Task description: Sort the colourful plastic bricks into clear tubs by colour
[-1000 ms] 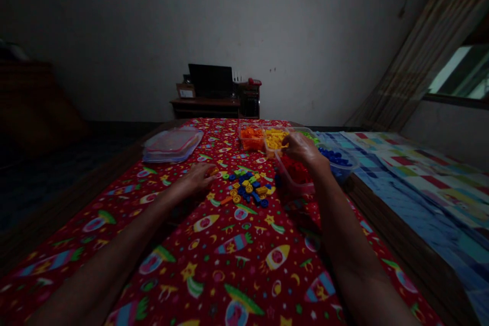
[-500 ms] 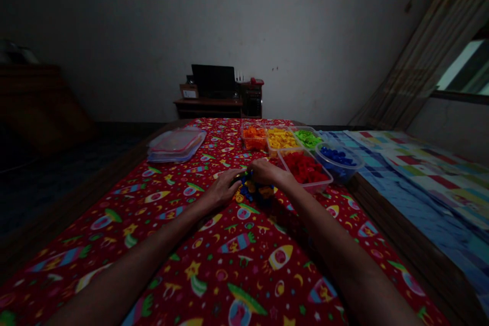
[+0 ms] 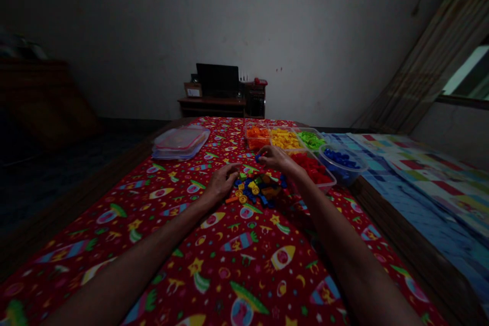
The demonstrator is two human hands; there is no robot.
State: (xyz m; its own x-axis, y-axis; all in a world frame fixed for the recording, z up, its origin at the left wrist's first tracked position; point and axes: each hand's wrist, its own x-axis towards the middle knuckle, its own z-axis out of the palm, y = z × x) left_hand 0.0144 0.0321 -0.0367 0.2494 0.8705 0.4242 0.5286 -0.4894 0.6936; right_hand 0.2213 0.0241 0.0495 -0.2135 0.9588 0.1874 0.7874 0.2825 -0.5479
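Note:
A mixed pile of small plastic building pieces (image 3: 254,188), mostly blue, yellow, green and orange, lies on the red patterned tablecloth (image 3: 229,265). At the pile's left edge rests my left hand (image 3: 223,181), its fingers apart and nothing seen in them. My right hand (image 3: 275,158) is raised above the far side of the pile, pinching a small blue piece (image 3: 258,158) between the fingertips. Just beyond and to the right of that hand stands a tub of red pieces (image 3: 315,168), partly covered by my wrist.
Behind stand tubs of orange pieces (image 3: 257,133), yellow pieces (image 3: 284,138) and green pieces (image 3: 311,139). A round tub of blue pieces (image 3: 340,159) sits at the right. Stacked clear lids (image 3: 181,140) lie at the left. Past the table's right edge is a blue bedspread (image 3: 405,209).
My right hand has lifted off the pile, up and to the right, with a blue piece. My left hand has drawn back slightly left, uncovering more of the pile. The view has shifted a little.

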